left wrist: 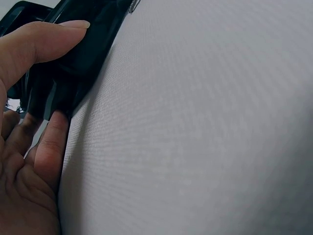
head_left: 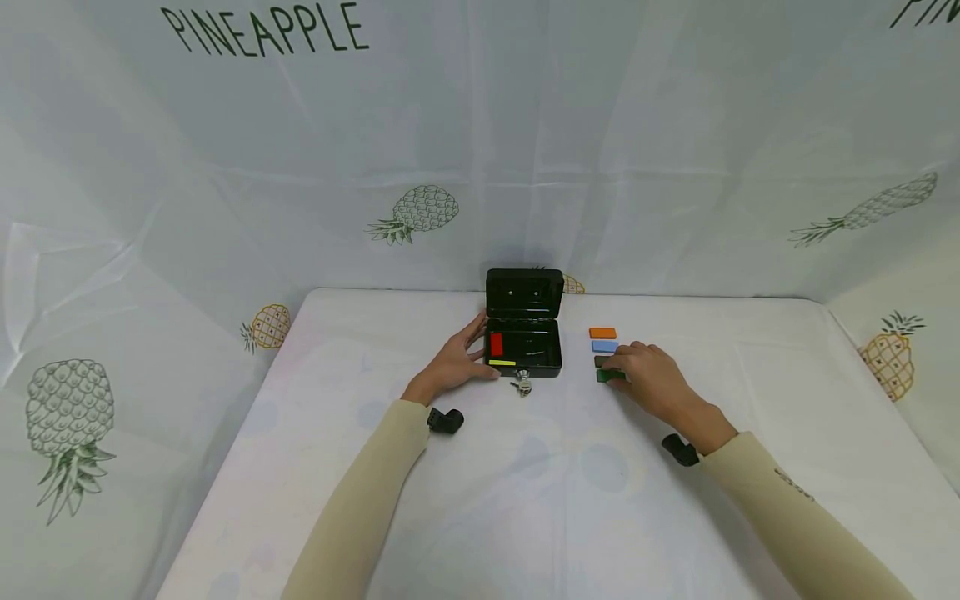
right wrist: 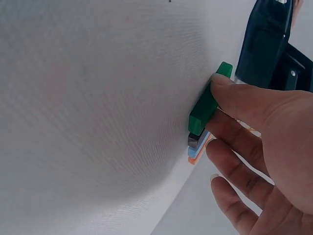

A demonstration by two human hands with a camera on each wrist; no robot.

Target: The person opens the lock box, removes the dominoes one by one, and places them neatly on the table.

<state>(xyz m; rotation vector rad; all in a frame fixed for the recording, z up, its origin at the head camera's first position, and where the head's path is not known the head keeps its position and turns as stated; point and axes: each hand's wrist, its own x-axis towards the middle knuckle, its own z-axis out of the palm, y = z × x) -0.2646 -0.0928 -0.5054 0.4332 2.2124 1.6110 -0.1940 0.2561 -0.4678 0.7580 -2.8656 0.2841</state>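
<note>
A small black cash box [head_left: 555, 354] stands at the back of the table with its lid [head_left: 523, 292] raised. Inside lie a red block [head_left: 497, 344] and a yellow block [head_left: 502, 362]. My left hand [head_left: 453, 360] holds the box's left side, its thumb on the front face and fingers along the side. To the right of the box, my right hand [head_left: 651, 377] pinches a green block [right wrist: 204, 111] between thumb and index finger. Just beyond it a dark block [right wrist: 193, 141], a blue block [head_left: 603, 346] and an orange block [head_left: 602, 332] lie in a row.
Keys [head_left: 522, 384] hang from the box's front lock. A white cloth covers the table [head_left: 480, 500], and a pineapple-print sheet [head_left: 600, 150] hangs behind its back edge.
</note>
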